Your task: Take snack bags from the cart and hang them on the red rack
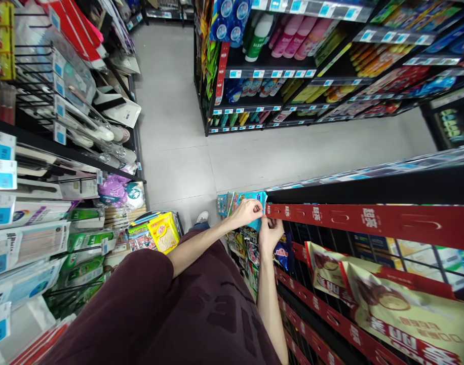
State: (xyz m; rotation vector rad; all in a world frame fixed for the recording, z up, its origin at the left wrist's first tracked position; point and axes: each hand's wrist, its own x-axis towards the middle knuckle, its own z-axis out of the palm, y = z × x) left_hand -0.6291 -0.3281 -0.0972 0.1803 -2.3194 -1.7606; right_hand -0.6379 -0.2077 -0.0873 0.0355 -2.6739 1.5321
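A light-blue snack packet (259,196) hangs at the near end of a red hanging strip (346,220) with slots along it. My left hand (247,212) is closed, its fingertips pinched at the packet's edge beside the strip's end. Just below it, my right hand (270,236) is closed too, thumb and fingers gripping around the packet's corner next to the strip; its exact hold is partly hidden. More small packets (227,203) hang behind the blue one. A dark-blue packet (284,252) hangs beside my right hand.
Large cream and red bags (410,309) hang from lower red strips at right. A basket (179,223) holding a yellow packet (163,231) stands at my left. Kitchenware racks (57,101) line the left side; a shelf of bottles (293,38) stands across the grey floor (171,101).
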